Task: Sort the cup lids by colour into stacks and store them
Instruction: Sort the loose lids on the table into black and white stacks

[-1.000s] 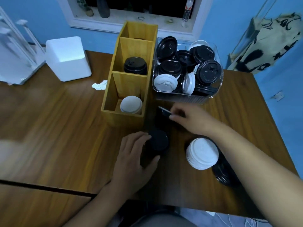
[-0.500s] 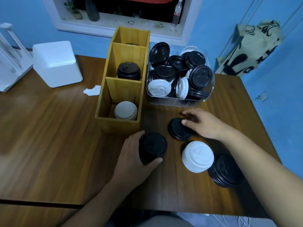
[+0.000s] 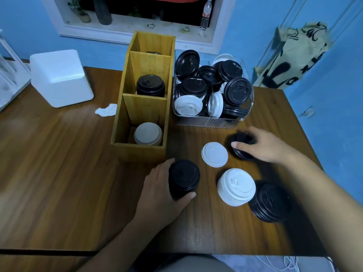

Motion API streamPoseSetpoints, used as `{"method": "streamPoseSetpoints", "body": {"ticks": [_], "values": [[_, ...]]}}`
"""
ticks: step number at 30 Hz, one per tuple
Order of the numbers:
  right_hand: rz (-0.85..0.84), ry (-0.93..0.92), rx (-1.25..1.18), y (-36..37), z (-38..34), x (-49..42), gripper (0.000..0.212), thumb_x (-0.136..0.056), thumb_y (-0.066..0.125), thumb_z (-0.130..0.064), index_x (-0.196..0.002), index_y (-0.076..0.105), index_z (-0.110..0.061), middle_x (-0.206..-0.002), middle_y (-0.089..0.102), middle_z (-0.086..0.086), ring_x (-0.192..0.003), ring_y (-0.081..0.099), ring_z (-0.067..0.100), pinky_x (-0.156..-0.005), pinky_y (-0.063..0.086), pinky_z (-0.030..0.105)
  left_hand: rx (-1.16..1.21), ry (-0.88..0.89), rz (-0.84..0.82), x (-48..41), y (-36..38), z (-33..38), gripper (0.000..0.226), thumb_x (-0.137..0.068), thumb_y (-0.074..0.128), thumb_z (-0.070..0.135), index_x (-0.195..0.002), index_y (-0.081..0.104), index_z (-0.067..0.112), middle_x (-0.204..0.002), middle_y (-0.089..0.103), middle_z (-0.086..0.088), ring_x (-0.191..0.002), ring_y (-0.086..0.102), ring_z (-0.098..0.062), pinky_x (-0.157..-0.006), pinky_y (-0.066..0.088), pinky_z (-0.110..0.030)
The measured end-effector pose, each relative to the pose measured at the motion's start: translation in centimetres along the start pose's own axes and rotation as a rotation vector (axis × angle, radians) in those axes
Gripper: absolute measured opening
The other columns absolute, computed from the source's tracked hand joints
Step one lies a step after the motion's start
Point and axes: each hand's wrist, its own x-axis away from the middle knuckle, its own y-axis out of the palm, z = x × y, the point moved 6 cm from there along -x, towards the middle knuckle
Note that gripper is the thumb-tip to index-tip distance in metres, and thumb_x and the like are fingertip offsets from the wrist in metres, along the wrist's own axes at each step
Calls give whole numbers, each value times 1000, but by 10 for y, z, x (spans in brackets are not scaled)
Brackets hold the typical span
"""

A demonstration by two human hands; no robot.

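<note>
My left hand (image 3: 159, 195) grips a tall stack of black lids (image 3: 183, 178) standing on the table in front of the wooden organiser (image 3: 141, 150). My right hand (image 3: 261, 146) holds a black lid (image 3: 242, 146) near the clear bin (image 3: 206, 122). A single white lid (image 3: 214, 154) lies flat between my hands. A white stack (image 3: 236, 187) and a low black stack (image 3: 270, 202) stand to the right. The organiser holds a white stack (image 3: 148, 133) in its near compartment and a black stack (image 3: 150, 85) in its middle one.
The clear bin is heaped with mixed black and white lids. A white box (image 3: 59, 77) and a crumpled tissue (image 3: 106, 111) lie to the left on the wooden table (image 3: 59, 173). A printed bag (image 3: 292, 59) hangs at the right by the blue wall.
My right hand has moved right with a black lid, and a single white lid now lies where that lid was. My left hand keeps its grip on the black stack.
</note>
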Motion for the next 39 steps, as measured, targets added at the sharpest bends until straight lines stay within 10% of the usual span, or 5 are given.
{"method": "streamPoseSetpoints", "body": {"ticks": [7,10,15,28,39], "values": [[59,228,259,9,22,17,95,-79,28,-93,-144,43,-26,-136,51,16,-119,57,40,-94,52,46,-12,-5,-4,-1,1,1,101,-70,79,65,-150,26,35,-146,41,16,-133,37,-4,-111,22,-24],[-55,62,159,4,27,19,65,-93,50,-65,-149,38,-35,-144,44,5,-136,43,34,-109,41,46,-16,2,-5,-1,1,0,102,-69,79,65,-150,26,35,-146,42,15,-132,38,-6,-111,25,-27],[-298,-146,219,20,27,24,96,-83,78,-13,-157,24,-44,-166,16,-11,-149,12,20,-122,13,40,-50,12,2,-2,2,1,103,-67,81,65,-150,28,33,-143,46,12,-130,41,-8,-109,29,-28],[149,38,-28,-20,52,115,101,-57,51,-100,-142,49,-45,-109,57,-10,-100,60,18,-92,55,42,-98,64,17,-2,5,-1,103,-66,84,62,-149,33,27,-142,48,6,-128,45,-13,-107,34,-32],[94,43,235,23,37,165,83,-73,51,-86,-148,30,-58,-138,48,-24,-126,52,13,-87,53,34,-113,66,-14,-6,16,-13,101,-69,86,57,-150,34,29,-144,48,5,-131,45,-16,-109,39,-38]]}}
